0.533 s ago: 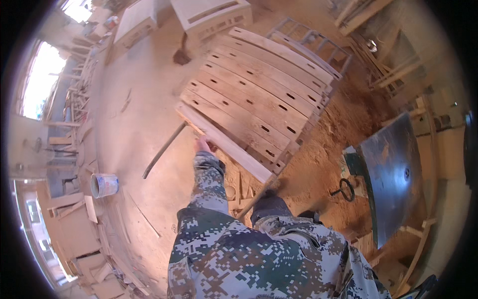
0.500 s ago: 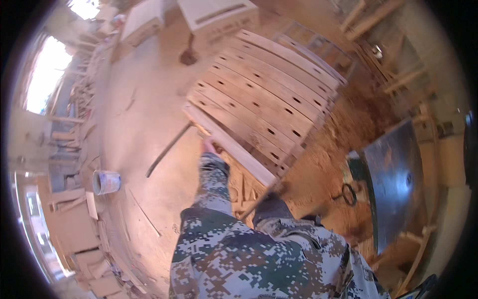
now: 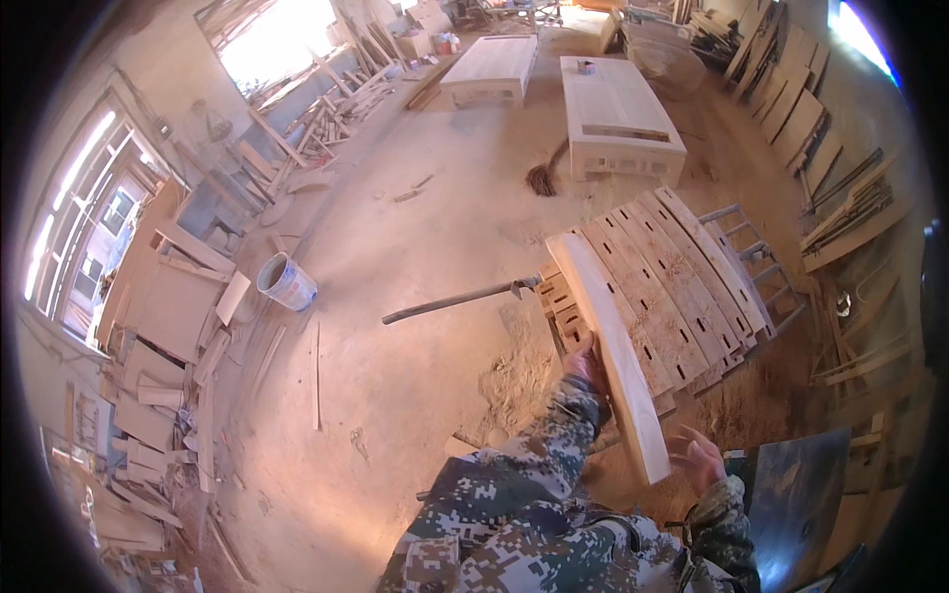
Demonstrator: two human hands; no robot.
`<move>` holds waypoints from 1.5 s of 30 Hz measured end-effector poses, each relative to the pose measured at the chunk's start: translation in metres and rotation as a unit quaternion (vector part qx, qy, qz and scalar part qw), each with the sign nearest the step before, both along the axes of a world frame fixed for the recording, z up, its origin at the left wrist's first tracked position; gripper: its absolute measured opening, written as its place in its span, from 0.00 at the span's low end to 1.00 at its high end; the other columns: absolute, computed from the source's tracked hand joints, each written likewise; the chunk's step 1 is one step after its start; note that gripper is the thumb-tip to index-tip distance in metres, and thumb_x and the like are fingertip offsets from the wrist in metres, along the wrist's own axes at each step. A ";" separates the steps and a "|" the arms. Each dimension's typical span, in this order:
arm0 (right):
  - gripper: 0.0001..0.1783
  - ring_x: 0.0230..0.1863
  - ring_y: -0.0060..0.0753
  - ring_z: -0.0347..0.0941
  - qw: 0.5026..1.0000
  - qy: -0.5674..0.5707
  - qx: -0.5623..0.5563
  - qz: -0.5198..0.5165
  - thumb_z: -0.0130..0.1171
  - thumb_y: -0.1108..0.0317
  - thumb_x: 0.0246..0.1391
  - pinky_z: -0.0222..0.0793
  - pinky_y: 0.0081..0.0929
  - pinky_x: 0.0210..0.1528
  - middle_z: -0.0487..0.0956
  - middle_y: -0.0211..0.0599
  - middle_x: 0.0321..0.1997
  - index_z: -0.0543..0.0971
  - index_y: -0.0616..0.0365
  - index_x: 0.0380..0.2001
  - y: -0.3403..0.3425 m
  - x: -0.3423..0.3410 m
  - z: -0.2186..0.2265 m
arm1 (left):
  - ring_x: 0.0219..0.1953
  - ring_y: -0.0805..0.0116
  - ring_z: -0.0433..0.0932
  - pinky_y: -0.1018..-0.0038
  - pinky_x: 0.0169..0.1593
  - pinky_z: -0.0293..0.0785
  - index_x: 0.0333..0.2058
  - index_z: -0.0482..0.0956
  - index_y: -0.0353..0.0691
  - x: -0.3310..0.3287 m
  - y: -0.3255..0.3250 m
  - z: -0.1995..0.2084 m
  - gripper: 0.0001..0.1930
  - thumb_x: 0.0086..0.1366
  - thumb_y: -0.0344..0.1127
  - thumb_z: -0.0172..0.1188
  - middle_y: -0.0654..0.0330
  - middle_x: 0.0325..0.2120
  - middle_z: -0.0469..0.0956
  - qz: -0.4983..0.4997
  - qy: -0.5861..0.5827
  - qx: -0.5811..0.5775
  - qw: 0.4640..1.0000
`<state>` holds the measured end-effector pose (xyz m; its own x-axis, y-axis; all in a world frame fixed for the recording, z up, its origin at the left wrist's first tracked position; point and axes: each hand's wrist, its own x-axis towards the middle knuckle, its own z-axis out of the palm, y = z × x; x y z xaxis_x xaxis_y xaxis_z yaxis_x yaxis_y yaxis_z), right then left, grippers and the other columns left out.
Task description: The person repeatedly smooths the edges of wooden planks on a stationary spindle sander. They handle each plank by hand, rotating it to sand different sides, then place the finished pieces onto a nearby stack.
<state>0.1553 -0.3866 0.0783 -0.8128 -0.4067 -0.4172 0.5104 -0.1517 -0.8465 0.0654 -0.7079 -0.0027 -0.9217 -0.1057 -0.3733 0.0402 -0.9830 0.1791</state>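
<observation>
**A person in camouflage clothing holds a pale wooden plank beside a stack of slotted planks in a dusty woodworking shop.**

The wide workshop floor (image 3: 386, 395) is pale and bare on the left, with dark sawdust on the right. At the far end stand two long, low pieces of unfinished wooden furniture, the left one (image 3: 491, 64) and the right one (image 3: 613, 94), which has a slot cut in its near end. Nearer, right of centre, lies the stack of slotted planks (image 3: 657, 282), laid edge to edge with small dark slots through them. A dark metal plate (image 3: 803, 484) shows at the lower right.

The loose plank (image 3: 613, 346), smooth and slightly bowed, crosses the stack's left side, one end toward the person; whether it touches the stack cannot be told. A long dark pole (image 3: 450, 302) lies left of the stack, with a bucket (image 3: 290, 285) farther left and a broom head (image 3: 541, 180) beyond.

The left hand (image 3: 585, 363) has its grip closed on the plank's left edge, fingers partly hidden. The right hand (image 3: 700, 461) has an open, empty grip, fingers spread just beside the near end.
</observation>
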 end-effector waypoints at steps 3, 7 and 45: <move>0.40 0.56 0.57 0.82 0.977 -0.137 -0.099 0.131 0.66 0.55 0.61 0.82 0.53 0.53 0.81 0.60 0.59 0.67 0.64 0.70 -0.034 0.010 0.005 | 0.49 0.52 0.83 0.54 0.53 0.82 0.66 0.73 0.40 0.028 0.030 0.041 0.34 0.73 0.61 0.59 0.51 0.56 0.82 -0.068 0.166 0.070 0.981; 0.45 0.48 0.62 0.83 0.963 -0.106 -0.177 0.171 0.67 0.47 0.54 0.82 0.59 0.48 0.81 0.63 0.56 0.69 0.63 0.68 -0.032 0.055 -0.014 | 0.50 0.54 0.83 0.58 0.53 0.81 0.65 0.73 0.34 0.042 0.059 0.033 0.41 0.70 0.66 0.60 0.48 0.55 0.82 -0.100 0.082 -0.073 0.989; 0.54 0.57 0.45 0.82 0.952 -0.054 -0.277 0.120 0.80 0.56 0.42 0.78 0.44 0.59 0.81 0.49 0.60 0.67 0.64 0.71 0.078 0.138 0.067 | 0.50 0.44 0.81 0.51 0.57 0.78 0.65 0.71 0.38 0.119 0.206 0.161 0.40 0.56 0.49 0.71 0.42 0.50 0.82 -0.267 0.405 0.050 0.873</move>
